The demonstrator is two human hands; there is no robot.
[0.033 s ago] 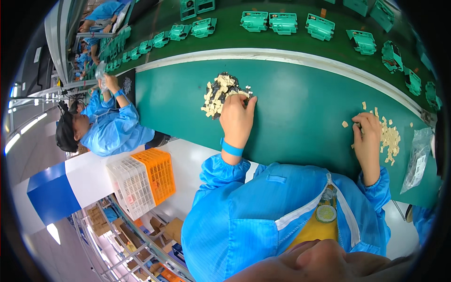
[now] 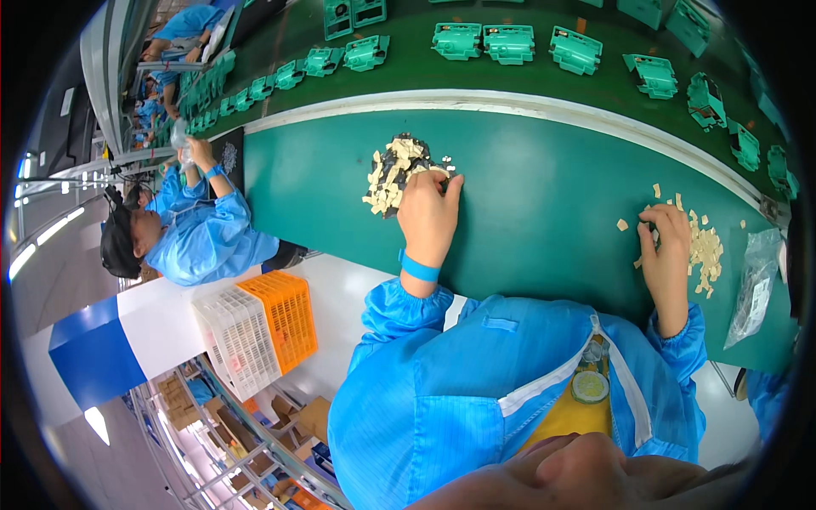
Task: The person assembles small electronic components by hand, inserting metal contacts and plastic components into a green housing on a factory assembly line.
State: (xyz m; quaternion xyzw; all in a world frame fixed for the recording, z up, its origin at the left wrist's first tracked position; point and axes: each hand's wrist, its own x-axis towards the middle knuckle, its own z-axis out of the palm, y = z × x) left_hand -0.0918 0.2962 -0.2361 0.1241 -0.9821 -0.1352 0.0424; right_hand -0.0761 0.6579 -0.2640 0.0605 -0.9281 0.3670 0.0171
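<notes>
A mixed heap of small cream pieces and dark grey pieces (image 2: 387, 174) lies on the green table, left of centre. My left hand (image 2: 427, 212) rests at the heap's right edge, its fingers curled in and its thumb alongside. Whatever sits under those fingertips is hidden. Farther right, loose cream pieces (image 2: 705, 249) are spread on the table. My right hand (image 2: 665, 255) is at their left side, with bent fingers and the thumb drawn close to them. Anything between those fingertips is too small or hidden to name.
A clear plastic bag (image 2: 754, 289) lies on the table's right end. Beyond the pale rail (image 2: 476, 99), green plastic housings (image 2: 510, 42) stand in a row on a dark green belt. To the left, a person in blue (image 2: 208, 234) works near white and orange crates (image 2: 289, 319).
</notes>
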